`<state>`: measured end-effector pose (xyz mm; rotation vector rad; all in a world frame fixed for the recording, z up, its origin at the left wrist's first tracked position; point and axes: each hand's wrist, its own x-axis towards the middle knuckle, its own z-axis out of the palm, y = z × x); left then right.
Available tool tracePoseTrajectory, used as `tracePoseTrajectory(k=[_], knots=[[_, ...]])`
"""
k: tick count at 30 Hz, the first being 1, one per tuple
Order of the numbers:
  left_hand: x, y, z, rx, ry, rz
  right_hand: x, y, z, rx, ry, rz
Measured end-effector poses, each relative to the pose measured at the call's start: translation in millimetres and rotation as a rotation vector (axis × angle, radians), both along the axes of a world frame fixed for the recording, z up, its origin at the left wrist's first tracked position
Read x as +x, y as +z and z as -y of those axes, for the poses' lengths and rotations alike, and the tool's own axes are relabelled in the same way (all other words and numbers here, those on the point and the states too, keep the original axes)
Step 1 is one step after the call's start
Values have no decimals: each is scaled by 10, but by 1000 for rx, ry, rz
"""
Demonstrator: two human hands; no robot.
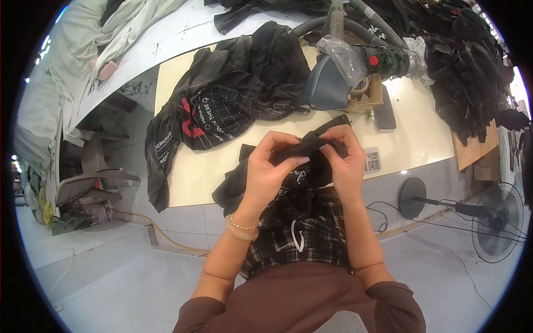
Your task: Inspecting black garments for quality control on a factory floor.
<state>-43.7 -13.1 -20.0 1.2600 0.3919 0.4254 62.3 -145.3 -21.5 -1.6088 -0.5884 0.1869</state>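
Observation:
A black printed garment (pixel 302 178) hangs over the table's near edge and onto my lap. My left hand (pixel 273 161) pinches a dark folded edge of it between thumb and fingers. Close beside it, my right hand (pixel 343 156) grips the same edge, thumb and fingertips pressed together. Both hands hold the cloth raised a little above the table. A strip of the garment sticks up beyond the right fingers. What lies inside the fold is hidden. Further left on the table lies another black garment (pixel 239 83) with white and red print, rumpled.
A blue-grey machine (pixel 327 83) stands on the cream table (pixel 413 136), with a cardboard box (pixel 373 95) and a phone (pixel 385 114) beside it. A small grey tray (pixel 372 160) sits near the edge. Dark garments (pixel 466 72) pile at right. A fan (pixel 496 219) stands on the floor.

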Motion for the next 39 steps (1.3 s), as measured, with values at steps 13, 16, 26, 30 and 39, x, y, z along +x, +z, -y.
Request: tracePoseTrajectory(k=[13, 16, 26, 30, 39], knots=[[24, 19, -139, -406, -48, 10, 140, -1, 15, 173, 348, -694], [16, 17, -180, -577, -26, 49, 154, 4, -62, 140, 315, -674], [34, 21, -128, -269, 4, 31, 17, 115, -176, -13, 125, 335], [18, 50, -117, -154, -84, -19, 46, 99, -167, -31, 74, 199], [55, 83, -119, 177, -82, -115, 28, 61, -146, 221, 131, -253]])
